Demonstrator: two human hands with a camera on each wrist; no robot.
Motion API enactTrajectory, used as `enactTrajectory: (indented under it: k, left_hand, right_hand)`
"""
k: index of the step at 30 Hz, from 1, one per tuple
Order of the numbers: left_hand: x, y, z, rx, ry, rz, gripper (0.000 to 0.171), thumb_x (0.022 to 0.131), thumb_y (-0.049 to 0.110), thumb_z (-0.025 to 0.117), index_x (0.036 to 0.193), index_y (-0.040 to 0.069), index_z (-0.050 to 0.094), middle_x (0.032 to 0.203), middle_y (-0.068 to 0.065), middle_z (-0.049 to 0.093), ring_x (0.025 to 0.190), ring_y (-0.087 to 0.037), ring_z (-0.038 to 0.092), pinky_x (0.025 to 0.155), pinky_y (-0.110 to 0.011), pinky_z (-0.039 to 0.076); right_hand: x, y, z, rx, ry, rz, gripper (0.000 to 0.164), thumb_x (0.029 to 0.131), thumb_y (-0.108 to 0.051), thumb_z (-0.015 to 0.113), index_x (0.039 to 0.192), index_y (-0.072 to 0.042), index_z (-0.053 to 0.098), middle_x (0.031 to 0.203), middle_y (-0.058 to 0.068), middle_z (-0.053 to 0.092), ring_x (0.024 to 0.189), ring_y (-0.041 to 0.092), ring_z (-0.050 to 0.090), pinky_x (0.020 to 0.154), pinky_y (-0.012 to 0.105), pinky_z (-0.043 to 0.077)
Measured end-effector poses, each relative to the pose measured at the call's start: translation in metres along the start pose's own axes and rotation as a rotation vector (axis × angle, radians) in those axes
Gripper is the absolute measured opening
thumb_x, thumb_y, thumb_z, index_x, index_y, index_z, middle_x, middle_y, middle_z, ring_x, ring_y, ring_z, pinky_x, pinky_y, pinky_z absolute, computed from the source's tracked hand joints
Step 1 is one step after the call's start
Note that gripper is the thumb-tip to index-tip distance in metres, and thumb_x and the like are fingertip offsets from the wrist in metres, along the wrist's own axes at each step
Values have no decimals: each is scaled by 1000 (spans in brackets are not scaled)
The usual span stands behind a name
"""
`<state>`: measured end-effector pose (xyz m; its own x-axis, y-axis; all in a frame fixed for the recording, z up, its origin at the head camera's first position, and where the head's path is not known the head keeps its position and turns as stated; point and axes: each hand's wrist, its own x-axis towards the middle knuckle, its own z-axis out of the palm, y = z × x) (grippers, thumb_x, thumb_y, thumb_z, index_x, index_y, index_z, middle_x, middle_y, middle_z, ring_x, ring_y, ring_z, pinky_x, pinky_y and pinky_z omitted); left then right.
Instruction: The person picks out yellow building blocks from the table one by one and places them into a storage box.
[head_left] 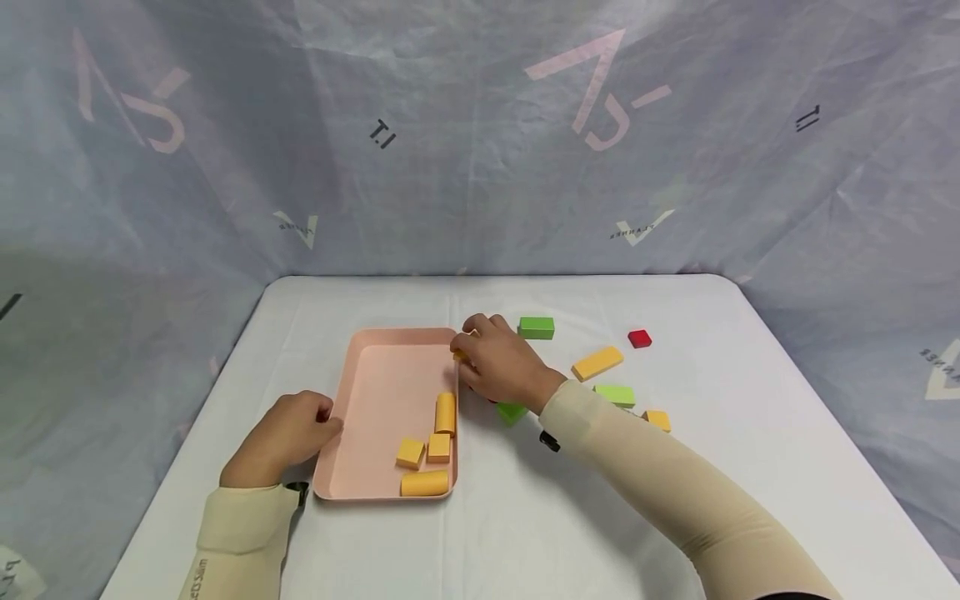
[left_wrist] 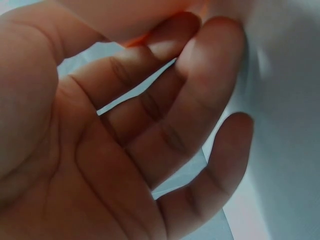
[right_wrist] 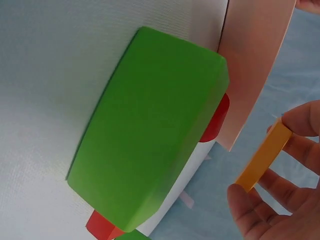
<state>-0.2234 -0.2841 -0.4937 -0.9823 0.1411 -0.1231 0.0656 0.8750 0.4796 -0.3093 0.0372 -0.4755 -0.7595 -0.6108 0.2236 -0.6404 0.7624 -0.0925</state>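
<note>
Grey printed sheeting (head_left: 465, 200) backs the white table (head_left: 495, 533). On my feed, the left hand (head_left: 283, 435) grips the pink tray (head_left: 386, 375); by its right rim, the right hand (head_left: 498, 362) pinches a yellow block (right_wrist: 264, 157) near green blocks (right_wrist: 150, 120).

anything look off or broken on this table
Nothing stands out. The pink tray shows no visible damage, and the yellow block in the right hand looks whole. Loose blocks lie at different angles on the table, but none looks broken.
</note>
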Motion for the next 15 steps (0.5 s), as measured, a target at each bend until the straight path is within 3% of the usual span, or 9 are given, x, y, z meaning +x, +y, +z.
enactTrajectory:
  k: [15]
  left_hand:
    - [0,-1,1,-19,4,0,31,83,14,60,57,13,44,51,2,34,46,-14,36,45,-29,31]
  right_hand:
    - [3,-11,-2,1,54,-121,24,87,-28,50,108,-28,64,119,-1,48,101,18,40,82,29,42]
